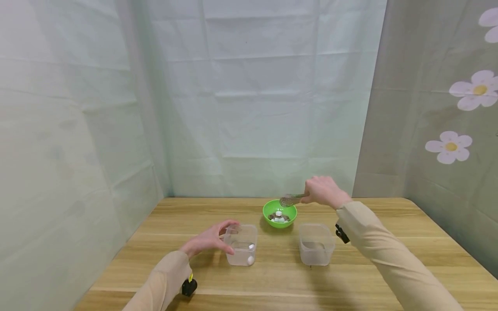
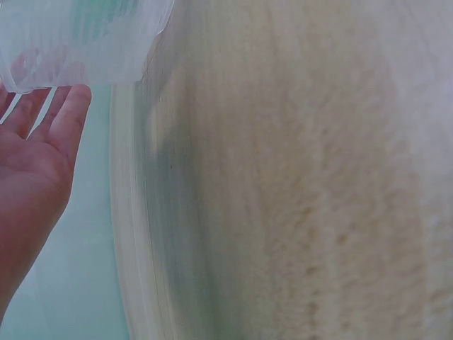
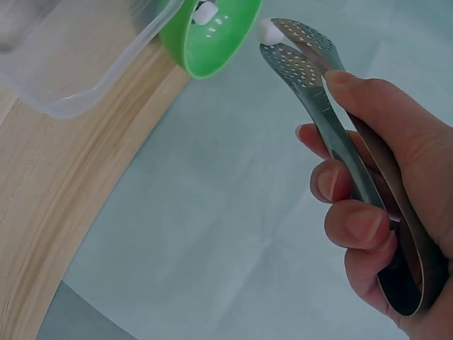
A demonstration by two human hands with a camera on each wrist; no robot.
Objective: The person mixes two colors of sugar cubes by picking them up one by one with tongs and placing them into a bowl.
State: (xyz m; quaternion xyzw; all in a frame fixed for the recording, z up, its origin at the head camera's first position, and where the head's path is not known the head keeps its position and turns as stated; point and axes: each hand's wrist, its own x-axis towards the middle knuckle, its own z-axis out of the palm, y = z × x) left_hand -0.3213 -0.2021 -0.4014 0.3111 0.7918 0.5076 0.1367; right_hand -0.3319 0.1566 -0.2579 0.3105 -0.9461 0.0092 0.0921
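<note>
My right hand (image 1: 324, 191) grips perforated metal tongs (image 3: 329, 106) above the green bowl (image 1: 266, 211). In the right wrist view, a small white piece (image 3: 270, 32) sits between the tong tips. Several white pieces (image 1: 279, 214) and some brown bits lie in the bowl. My left hand (image 1: 212, 238) holds the left clear plastic container (image 1: 242, 261), thumb on the near side and fingers round the far side. Inside that container are white pieces (image 1: 250, 260). The left wrist view shows the fingers against its wall.
A second clear plastic container (image 1: 316, 258) stands on the wooden table (image 1: 272, 289), right of the first, with something dark low inside it. Pale curtains (image 1: 264, 108) rise behind the table and at both sides. A tiny dark speck lies before the right container.
</note>
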